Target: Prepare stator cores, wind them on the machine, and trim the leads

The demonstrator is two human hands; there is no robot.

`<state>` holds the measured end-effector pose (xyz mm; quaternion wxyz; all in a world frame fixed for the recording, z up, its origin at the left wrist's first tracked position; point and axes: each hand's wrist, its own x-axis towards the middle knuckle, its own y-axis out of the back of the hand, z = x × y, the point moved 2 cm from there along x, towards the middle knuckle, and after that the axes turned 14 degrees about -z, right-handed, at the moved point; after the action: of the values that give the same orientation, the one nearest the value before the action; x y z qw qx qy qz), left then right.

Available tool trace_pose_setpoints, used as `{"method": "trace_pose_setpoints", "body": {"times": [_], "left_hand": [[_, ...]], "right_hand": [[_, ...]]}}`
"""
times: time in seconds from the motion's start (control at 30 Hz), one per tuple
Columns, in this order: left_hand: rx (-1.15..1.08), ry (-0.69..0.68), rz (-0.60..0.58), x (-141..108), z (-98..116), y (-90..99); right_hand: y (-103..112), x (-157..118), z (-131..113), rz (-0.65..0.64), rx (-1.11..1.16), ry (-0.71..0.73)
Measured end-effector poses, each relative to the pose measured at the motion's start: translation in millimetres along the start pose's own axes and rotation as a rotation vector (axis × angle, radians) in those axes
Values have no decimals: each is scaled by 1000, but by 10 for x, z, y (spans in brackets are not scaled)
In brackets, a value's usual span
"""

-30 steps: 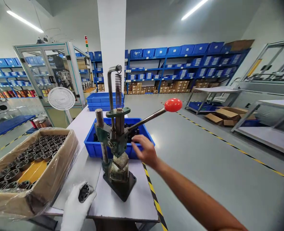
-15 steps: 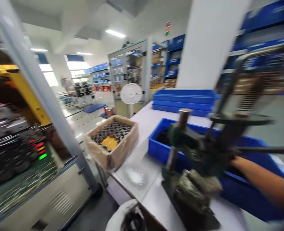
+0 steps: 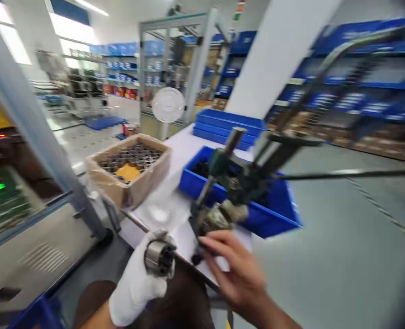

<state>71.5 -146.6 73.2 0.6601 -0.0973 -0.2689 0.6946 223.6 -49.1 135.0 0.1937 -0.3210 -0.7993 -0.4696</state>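
Your gloved left hand [image 3: 137, 285] is gripping a round metal part [image 3: 160, 259] just off the table edge [image 3: 144, 224] (picture blurred). Your bare right hand [image 3: 238, 274] is spreading its fingers at the press [image 3: 237, 187] base, holding nothing.

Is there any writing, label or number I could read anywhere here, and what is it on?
None can be read.
White label strips on the blue shelf bins: too blurred to read.
Cardboard box of metal parts: no print shows.
Blue bin behind the hand press: no label shows.
Metal part in the gloved left hand: no marking shows.
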Motion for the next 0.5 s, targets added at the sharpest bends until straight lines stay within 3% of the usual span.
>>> {"method": "trace_pose_setpoints", "body": {"times": [0.17,0.23,0.37,0.5], "left_hand": [[345,29,140,-7,144,-41],[402,45,179,-68,225,-57],[388,32,217,-120,293,-33],[294,51,160,-94,220,-5]], "right_hand": [[-137,10,-214,-39,166,49],[-188,58,-232,-121,228,106],[-206,43,-210,-308,248,190],[-176,7,-199,-248,50,197]]}}
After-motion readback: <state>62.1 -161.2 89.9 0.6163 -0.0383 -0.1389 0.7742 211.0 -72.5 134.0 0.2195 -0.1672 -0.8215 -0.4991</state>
